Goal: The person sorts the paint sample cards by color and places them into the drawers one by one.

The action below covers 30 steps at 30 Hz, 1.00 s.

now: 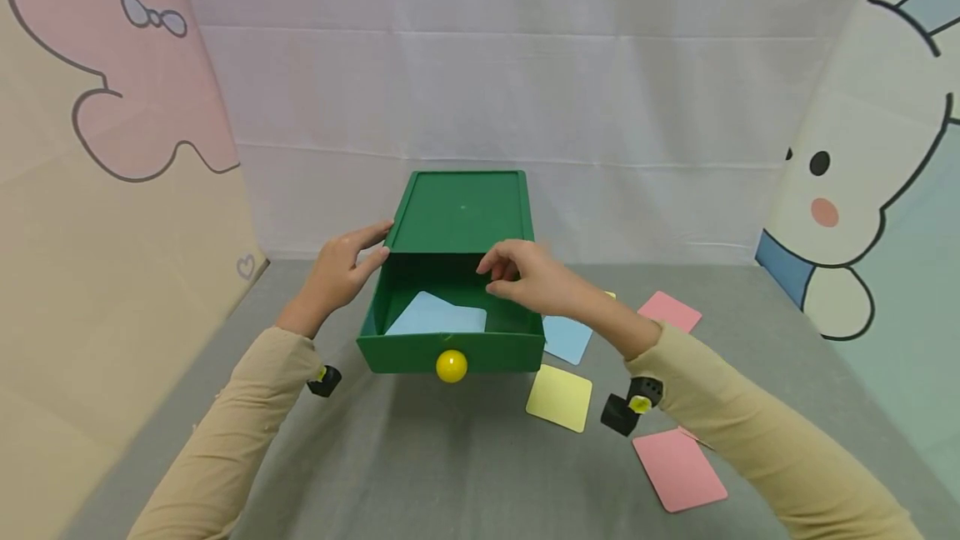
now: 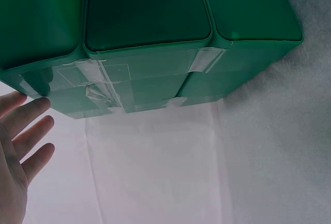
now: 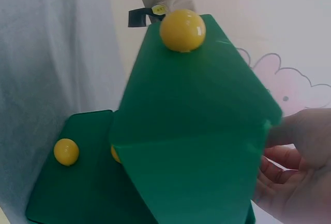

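A green drawer cabinet stands on the table, its top drawer pulled out toward me. Light blue cards lie overlapping in that drawer, behind a front with a round yellow knob. My left hand rests against the cabinet's upper left edge; in the left wrist view its fingers are spread beside the green side. Over the drawer's right part hovers my right hand, fingers loosely bent, nothing visible between thumb and fingertips. Lower yellow knobs show in the right wrist view.
Right of the cabinet, a blue card, a yellow card and pink cards lie on the grey tabletop. Another pink card lies farther back. A white cloth hangs behind, with printed cartoon cloths at both sides.
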### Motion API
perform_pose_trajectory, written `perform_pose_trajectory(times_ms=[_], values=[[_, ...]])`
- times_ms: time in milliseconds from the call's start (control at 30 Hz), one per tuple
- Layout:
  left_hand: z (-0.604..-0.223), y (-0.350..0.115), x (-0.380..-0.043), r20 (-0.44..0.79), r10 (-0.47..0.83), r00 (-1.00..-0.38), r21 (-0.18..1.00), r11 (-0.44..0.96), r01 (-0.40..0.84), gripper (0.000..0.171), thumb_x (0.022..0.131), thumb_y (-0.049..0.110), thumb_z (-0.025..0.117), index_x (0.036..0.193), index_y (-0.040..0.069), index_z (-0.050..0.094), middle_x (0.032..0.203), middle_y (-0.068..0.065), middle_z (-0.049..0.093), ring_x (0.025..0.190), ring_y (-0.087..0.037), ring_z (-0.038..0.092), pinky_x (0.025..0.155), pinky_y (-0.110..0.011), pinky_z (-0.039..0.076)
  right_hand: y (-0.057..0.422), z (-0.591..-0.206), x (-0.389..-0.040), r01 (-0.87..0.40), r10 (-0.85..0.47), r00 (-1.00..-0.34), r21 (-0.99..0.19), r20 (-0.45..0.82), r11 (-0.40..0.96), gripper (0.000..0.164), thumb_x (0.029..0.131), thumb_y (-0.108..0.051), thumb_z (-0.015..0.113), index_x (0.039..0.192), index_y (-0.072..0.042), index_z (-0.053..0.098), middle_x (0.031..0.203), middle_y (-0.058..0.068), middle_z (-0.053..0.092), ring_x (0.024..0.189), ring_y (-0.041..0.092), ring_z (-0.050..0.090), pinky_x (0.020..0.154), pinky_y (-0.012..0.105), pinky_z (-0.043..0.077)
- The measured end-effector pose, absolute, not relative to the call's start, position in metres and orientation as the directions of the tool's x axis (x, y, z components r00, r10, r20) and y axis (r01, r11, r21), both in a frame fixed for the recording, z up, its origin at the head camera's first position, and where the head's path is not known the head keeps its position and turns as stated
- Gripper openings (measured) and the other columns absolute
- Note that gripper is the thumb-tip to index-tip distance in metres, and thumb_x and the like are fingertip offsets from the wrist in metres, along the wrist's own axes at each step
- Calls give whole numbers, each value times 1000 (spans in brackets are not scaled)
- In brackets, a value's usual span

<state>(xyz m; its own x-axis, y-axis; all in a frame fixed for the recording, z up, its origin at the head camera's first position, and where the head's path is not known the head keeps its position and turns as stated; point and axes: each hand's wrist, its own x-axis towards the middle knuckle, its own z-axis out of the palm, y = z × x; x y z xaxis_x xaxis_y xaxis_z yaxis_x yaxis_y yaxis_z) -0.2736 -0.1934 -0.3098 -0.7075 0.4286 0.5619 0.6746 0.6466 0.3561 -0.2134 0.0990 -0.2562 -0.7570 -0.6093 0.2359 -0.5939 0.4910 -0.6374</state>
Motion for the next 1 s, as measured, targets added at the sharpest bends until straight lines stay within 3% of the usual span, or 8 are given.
perform_pose_trajectory(times_ms=[200, 467, 833, 1000], values=[[-310, -194, -274, 564, 428, -707, 355, 647, 675, 43, 94, 19, 48, 131, -3, 46, 124, -22, 53, 111, -35, 52, 92, -51, 40, 114, -246, -217, -577, -570, -776, -670, 271, 467, 19, 85, 1, 59, 103, 7, 59, 88, 11, 58, 78, 21, 53, 69, 30, 47], [-309, -194, -274, 563, 428, -707, 355, 647, 675, 43, 94, 19, 48, 130, -4, 46, 124, -22, 53, 111, -35, 53, 92, -51, 40, 151, -249, -227, -508, -461, -845, -676, 271, 534, 20, 87, -5, 59, 104, 5, 60, 88, 11, 57, 82, 22, 54, 70, 29, 46], [-311, -194, -275, 564, 433, -703, 357, 640, 681, 43, 95, 19, 48, 131, -3, 45, 125, -22, 53, 111, -34, 53, 92, -50, 40, 204, -309, -252, -348, -369, -921, -683, 122, 642, 27, 86, -9, 61, 107, 8, 57, 96, 16, 59, 88, 27, 56, 73, 32, 48], [-311, -195, -275, 562, 432, -705, 364, 635, 681, 43, 95, 19, 48, 131, -3, 45, 125, -21, 52, 112, -34, 52, 93, -50, 39, 215, -348, -259, -374, -371, -919, -602, 135, 706, 30, 81, -10, 66, 102, 10, 58, 92, 20, 60, 83, 28, 58, 69, 35, 49]])
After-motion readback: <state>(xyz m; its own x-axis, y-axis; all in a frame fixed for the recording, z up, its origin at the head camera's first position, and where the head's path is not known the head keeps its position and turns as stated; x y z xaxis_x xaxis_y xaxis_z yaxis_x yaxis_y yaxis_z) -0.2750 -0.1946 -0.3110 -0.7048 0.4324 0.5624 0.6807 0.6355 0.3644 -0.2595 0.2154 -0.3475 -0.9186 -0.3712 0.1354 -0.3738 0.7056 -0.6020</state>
